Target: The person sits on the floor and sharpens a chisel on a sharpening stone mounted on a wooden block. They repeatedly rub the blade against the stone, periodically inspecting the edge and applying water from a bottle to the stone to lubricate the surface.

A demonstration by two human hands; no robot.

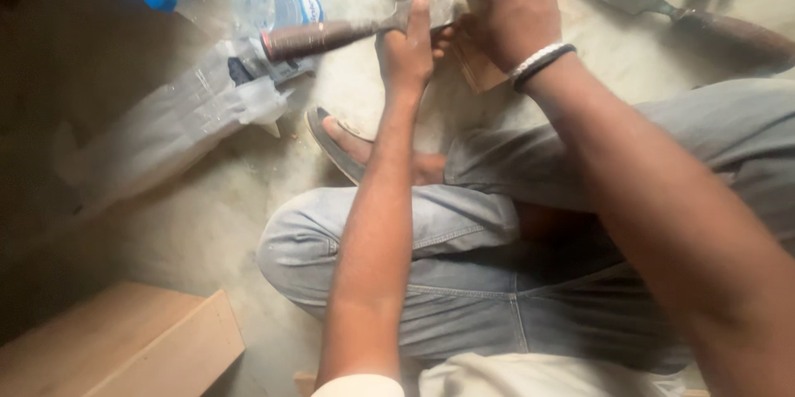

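The person sits on the dusty concrete floor point(224, 223) in grey-blue jeans, knees bent, with one sandalled foot point(348, 149) showing near the middle of the view. Both bare hands meet at about twelve o'clock over a small pale rectangular wooden block point(476, 74) that lies on the floor. The right hand point(509, 8), a white and black band at its wrist, is wrapped over the metal blade end of a dark wooden-handled chisel point(348, 33), its fingers pressed together and curled down around the steel where it meets the block. The left hand point(406, 49) stands just beneath the tool, its fingers closed against the shank and touching the block's near edge; the exact grip on the underside cannot be told. The chisel's round handle points out toward ten o'clock, ending just beside a clear plastic water bottle with a blue cap point(232, 0) that lies on its side. Below the bottle, a crumpled clear plastic wrapper point(166, 124) stretches toward eight o'clock. At two o'clock a second, wider flat chisel with a brown wooden handle point(662, 4) lies on the floor, well apart from the hands. At seven o'clock sits a light brown wooden board stack point(124, 347).
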